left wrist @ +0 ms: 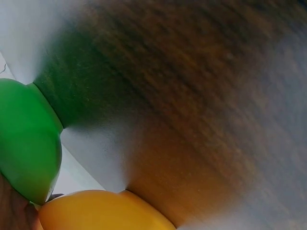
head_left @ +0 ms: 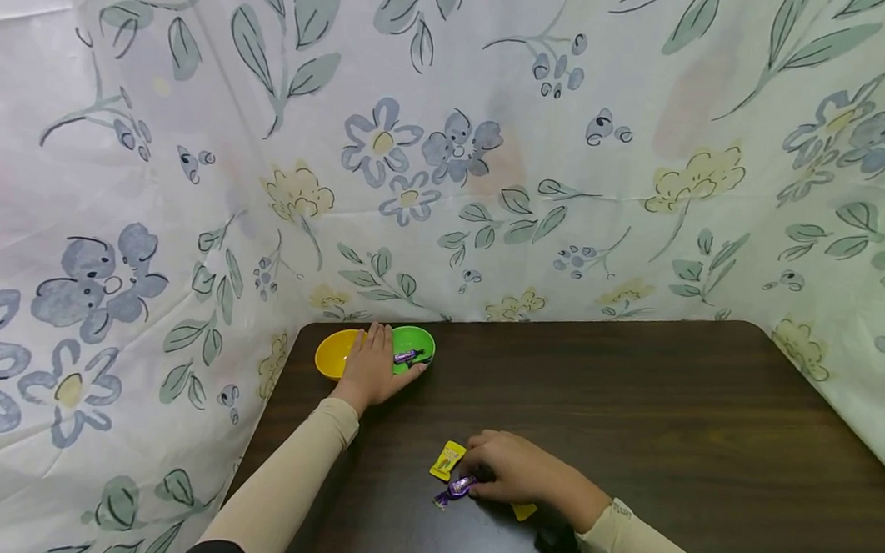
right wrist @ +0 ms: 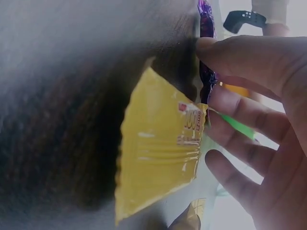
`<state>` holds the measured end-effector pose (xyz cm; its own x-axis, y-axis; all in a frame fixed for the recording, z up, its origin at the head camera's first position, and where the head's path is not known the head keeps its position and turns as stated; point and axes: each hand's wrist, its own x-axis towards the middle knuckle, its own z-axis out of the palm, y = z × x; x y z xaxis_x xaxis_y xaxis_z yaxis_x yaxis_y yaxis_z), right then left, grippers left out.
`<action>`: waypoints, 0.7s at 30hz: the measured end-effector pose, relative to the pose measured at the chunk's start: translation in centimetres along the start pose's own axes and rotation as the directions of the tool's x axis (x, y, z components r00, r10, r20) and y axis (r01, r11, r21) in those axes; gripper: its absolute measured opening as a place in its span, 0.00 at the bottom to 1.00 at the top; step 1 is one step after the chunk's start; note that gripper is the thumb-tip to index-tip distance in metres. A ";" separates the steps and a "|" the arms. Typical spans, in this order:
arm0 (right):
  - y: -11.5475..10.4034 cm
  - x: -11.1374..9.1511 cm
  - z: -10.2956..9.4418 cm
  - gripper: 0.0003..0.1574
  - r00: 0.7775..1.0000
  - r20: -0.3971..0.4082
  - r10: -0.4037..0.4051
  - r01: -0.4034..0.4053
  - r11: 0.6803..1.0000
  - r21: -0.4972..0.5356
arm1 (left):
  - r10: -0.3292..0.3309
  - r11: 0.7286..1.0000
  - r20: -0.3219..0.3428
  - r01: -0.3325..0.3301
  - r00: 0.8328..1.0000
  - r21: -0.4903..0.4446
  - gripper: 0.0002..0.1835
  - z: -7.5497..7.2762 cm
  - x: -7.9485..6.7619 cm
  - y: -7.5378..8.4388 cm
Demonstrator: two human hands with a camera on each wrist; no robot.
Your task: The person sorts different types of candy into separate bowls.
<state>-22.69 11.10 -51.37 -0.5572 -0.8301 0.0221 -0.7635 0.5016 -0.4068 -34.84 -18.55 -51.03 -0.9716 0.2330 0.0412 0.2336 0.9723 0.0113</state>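
My left hand (head_left: 373,366) rests over the meeting edges of a yellow bowl (head_left: 331,357) and a green bowl (head_left: 413,336), fingers extended and thumb spread along the green bowl's near side. Purple-wrapped candy (head_left: 406,356) lies inside the green bowl. Nearer on the table, my right hand (head_left: 517,471) pinches another purple-wrapped candy (head_left: 459,487) between thumb and fingers. Just behind it lies a yellow candy packet (head_left: 447,460). Partly hidden beneath the right hand is a second yellow packet (head_left: 524,511); a yellow packet (right wrist: 160,148) looms large in the right wrist view.
The dark wooden table (head_left: 653,421) extends to the right of both hands. Floral cloth (head_left: 538,173) hangs behind the table and along its sides. Both bowls stand close to the far left corner. A dark object (head_left: 556,544) shows below the right wrist.
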 end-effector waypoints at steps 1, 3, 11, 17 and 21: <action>0.0 0.0 -0.1 0.10 1.000 -0.004 0.000 0.000 1.000 0.000 | 0.000 1.000 -0.003 0.000 1.000 0.005 0.64 0.0 0.0 0.0; -0.1 0.0 -0.1 0.10 1.000 -0.010 0.000 0.000 1.000 -0.003 | 0.000 1.000 -0.008 0.000 1.000 0.013 0.64 0.0 0.0 -0.1; 0.2 -0.1 -0.5 0.08 0.999 -0.044 -0.022 0.023 1.000 0.020 | -0.005 1.000 -0.002 0.005 1.000 0.012 0.64 0.0 0.1 0.0; 0.4 -0.1 -1.0 0.06 0.998 -0.065 -0.009 0.012 0.999 0.050 | -0.011 1.000 0.004 0.011 1.000 -0.009 0.64 -0.3 -0.1 0.1; 0.3 -0.2 -1.2 0.06 0.998 -0.067 -0.002 0.006 0.998 0.056 | -0.012 1.000 0.003 0.012 1.000 -0.011 0.64 -0.3 -0.2 0.2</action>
<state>-23.20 11.69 -50.35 -0.5763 -0.8129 0.0840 -0.7472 0.4825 -0.4569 -34.61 -18.44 -50.74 -0.9744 0.2217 0.0379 0.2226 0.9746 0.0232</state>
